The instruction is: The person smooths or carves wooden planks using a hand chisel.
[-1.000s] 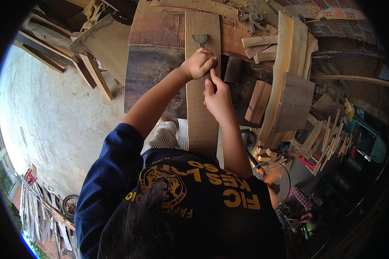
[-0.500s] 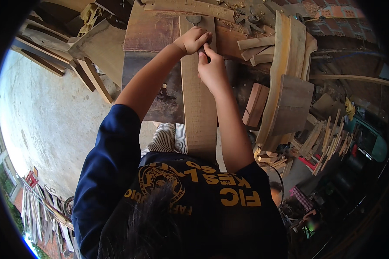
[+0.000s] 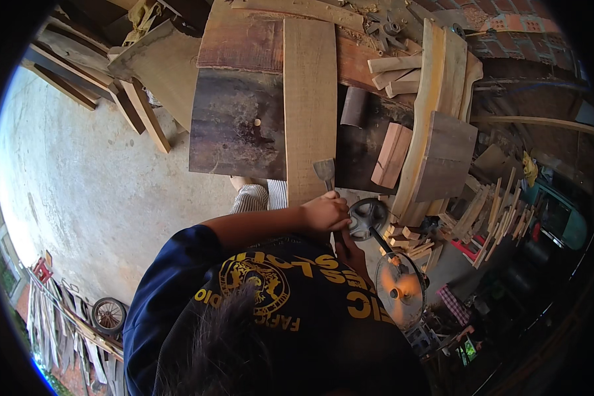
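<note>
Your left hand is closed around the scraper, just behind its broad blade. Your right hand, dim and partly hidden, grips the handle lower down, close against your shirt. You have the scraper at the near part of the board, its blade overlapping the right edge; whether it touches the wood, you cannot tell.

The board's long edges run away from you over the bench, and its near end passes beyond the bench's near edge toward your legs. You have open floor to your left. Your right side is tighter: the fan stands near your right hand, its base near your left knuckles. Past the board's right edge lie a dark curved piece, a reddish block, then long planks.
</note>
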The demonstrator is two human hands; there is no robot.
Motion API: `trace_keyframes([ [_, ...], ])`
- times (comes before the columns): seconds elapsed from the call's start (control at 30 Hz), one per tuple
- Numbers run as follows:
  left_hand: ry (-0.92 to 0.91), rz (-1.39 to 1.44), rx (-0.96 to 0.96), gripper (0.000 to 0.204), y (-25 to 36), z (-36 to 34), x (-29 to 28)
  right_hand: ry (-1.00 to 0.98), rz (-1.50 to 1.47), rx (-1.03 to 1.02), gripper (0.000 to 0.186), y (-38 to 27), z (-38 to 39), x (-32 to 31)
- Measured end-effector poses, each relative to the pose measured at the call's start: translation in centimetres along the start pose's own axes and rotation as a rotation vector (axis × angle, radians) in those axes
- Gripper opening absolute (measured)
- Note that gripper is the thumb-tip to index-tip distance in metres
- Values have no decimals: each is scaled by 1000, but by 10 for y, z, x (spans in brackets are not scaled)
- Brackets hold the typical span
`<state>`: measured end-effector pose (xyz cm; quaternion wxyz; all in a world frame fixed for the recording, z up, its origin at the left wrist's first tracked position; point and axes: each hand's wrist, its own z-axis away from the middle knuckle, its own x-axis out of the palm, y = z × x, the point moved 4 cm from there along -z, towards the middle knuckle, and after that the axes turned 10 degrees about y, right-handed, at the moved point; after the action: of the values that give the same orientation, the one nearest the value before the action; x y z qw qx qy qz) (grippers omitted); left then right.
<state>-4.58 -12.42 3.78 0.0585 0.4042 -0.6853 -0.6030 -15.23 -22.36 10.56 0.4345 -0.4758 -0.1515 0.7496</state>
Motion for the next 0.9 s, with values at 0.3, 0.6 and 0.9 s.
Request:
trace_keyframes([
  [0.3, -44, -68, -53, 31, -27, -7, -8, 86, 6, -8, 45, -5, -26, 17],
  [0.6, -4, -161, -60, 38, -90, -65, -94, 315, -107, -225, 42, -69, -121, 34],
  [0.9, -86, -129, -83, 41, -17, -12, -36, 72, -74, 113, 44, -33, -23, 22],
])
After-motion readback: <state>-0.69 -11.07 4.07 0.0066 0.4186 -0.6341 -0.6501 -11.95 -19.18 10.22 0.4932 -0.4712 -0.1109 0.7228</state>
